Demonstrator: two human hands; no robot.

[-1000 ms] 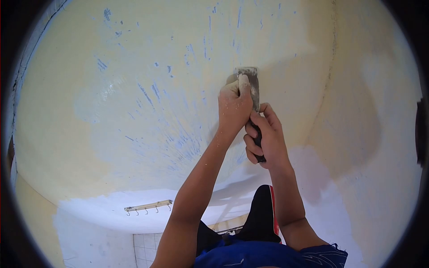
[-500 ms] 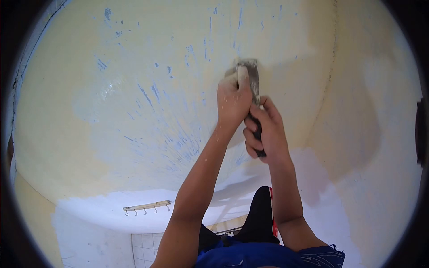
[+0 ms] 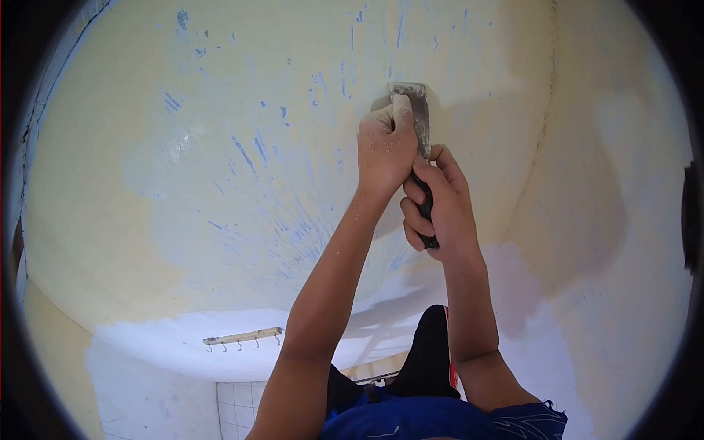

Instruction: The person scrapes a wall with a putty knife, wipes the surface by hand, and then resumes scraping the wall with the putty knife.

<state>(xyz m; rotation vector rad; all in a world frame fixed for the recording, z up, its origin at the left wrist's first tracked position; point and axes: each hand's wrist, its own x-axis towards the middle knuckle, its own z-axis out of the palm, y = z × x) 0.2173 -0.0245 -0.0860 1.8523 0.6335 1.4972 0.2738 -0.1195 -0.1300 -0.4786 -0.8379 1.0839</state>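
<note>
A scraper with a wide metal blade and a black handle points up along the wall, its blade smeared with pale residue. My right hand wraps its fingers round the black handle. On the blade's left side, my left hand grips the metal, thumb lying up along its face and the other fingers curled behind, partly hidden. Pale dust and flecks coat the left hand and forearm. The blade's top edge is at the wall surface, which shows yellowish paint with blue scratches and patches.
Low on the wall hangs a hook rail with several hooks. A cracked corner line runs down at the right. White patches cover the lower wall. Pale floor tiles show at the bottom left, beside my dark-clad leg.
Both hands and the scraper have shifted slightly up the wall. The grip on handle and blade stays the same.
</note>
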